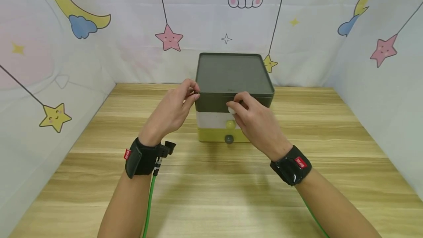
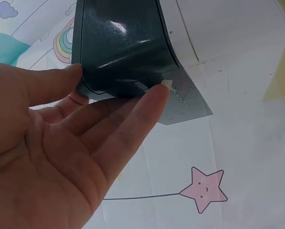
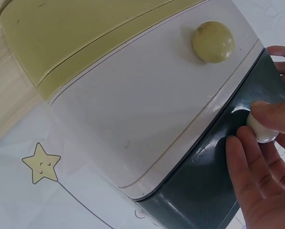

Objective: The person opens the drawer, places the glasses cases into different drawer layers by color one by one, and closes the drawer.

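A small three-tier drawer box (image 1: 234, 71) stands on the table, with a dark green top tier, a white middle one and a yellow-green bottom one. My right hand (image 1: 261, 124) pinches the round white knob (image 3: 264, 132) on the dark green drawer front (image 3: 199, 183) between thumb and fingers. At the top tier's left front corner, my left hand (image 1: 170, 111) grips the edge, its thumb and fingers on either side of the corner in the left wrist view. All drawers appear closed. Below the white knob sit a yellow-green knob (image 3: 213, 42) and a grey knob (image 1: 229, 139).
The box stands on a wood-grain table (image 1: 211, 194) close to the back. White cloth walls (image 1: 132, 47) printed with stars and moons enclose the table behind and at both sides. A green cable (image 1: 149, 201) runs from the left wrist strap.
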A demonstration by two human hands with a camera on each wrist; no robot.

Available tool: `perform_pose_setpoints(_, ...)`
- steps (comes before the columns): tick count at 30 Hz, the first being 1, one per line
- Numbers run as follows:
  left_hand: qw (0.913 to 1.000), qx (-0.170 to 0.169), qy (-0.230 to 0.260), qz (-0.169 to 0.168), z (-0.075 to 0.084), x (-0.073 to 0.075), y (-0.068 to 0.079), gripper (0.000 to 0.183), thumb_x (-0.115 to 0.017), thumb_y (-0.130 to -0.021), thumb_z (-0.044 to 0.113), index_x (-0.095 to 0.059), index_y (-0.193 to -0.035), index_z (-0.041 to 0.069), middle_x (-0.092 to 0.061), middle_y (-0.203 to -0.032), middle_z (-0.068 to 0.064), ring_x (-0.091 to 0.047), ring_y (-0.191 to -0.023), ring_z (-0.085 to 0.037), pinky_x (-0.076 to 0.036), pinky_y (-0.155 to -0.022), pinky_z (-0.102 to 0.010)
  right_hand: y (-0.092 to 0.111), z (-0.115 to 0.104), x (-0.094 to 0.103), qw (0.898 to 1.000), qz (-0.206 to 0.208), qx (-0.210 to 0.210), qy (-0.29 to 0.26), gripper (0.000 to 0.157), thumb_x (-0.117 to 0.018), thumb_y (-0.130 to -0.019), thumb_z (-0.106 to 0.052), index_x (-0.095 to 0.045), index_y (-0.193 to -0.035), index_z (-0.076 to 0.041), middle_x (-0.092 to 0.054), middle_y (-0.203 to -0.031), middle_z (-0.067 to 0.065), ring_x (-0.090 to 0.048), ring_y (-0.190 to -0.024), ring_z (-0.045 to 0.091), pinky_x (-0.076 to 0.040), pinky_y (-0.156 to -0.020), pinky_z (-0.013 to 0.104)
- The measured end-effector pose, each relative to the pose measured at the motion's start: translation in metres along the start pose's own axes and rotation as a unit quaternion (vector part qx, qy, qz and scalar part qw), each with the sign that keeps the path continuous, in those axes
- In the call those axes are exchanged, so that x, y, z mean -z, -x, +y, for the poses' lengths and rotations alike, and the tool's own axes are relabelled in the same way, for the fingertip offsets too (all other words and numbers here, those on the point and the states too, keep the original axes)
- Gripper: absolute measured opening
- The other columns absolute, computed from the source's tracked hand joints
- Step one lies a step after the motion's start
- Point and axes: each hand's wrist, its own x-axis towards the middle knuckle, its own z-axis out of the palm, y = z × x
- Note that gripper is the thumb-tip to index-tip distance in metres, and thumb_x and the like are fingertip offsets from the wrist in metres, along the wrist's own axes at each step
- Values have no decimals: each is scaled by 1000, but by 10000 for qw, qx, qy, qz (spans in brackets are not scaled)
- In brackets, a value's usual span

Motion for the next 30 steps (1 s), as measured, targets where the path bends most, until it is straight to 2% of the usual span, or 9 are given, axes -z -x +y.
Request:
perform_pose_setpoints(10, 10000, 77, 22, -17, -1, 0, 2, 14, -44, -103, 18, -47, -114, 11, -60, -122, -9, -48, -122, -19, -43, -100, -43, 0, 1, -2, 9998, -1, 6, -177, 25, -70, -85, -1, -67, -110, -4, -52, -107, 10, -53, -85, 15, -54, -68, 31)
perform_pose_setpoints(16, 10000, 42, 74, -11, -2, -1, 4, 13, -46, -102, 17, -47, -113, 10, -60, -121, -8, -48, -123, -19, -43, -100, -42, 2, 3, 1, 9995, 28, 92, -285, 27, -73, -85, -11, -68, -110, -4, -52, -106, 11, -53, -83, 16, -53, -65, 31)
perform_pose_setpoints(19, 10000, 3, 87, 3, -2, -2, 3, 12, -46, -102, 16, -47, -113, 10, -60, -120, -8, -48, -123, -18, -43, -100, -42, 3, 6, 7, 9990, 317, -4, -312, 26, -74, -85, -15, -68, -107, -3, -53, -103, 12, -53, -80, 16, -50, -60, 31)
perform_pose_setpoints(24, 10000, -8, 80, 27, -1, -1, 3, 12, -46, -102, 17, -47, -112, 11, -60, -120, -8, -49, -122, -18, -43, -100, -41, 6, 16, 20, 9927, 1104, -341, -353, 19, -71, -86, -11, -68, -101, 0, -53, -98, 14, -50, -71, 17, -44, -54, 32)
perform_pose_setpoints(27, 10000, -8, 70, 53, -2, -1, 3, 12, -46, -102, 18, -47, -112, 11, -60, -120, -8, -50, -121, -18, -44, -99, -41, 8, 24, 27, 9873, 1431, -608, -312, 19, -72, -85, -10, -69, -101, -1, -53, -99, 16, -49, -76, 22, -45, -60, 36)
perform_pose_setpoints(30, 9999, -35, 63, 71, -2, -1, 2, 13, -46, -102, 18, -47, -112, 10, -60, -120, -8, -50, -121, -18, -44, -99, -42, 10, 32, 32, 9855, 1440, -831, -339, 27, -77, -81, -10, -69, -105, -1, -52, -103, 18, -49, -88, 27, -45, -71, 42)
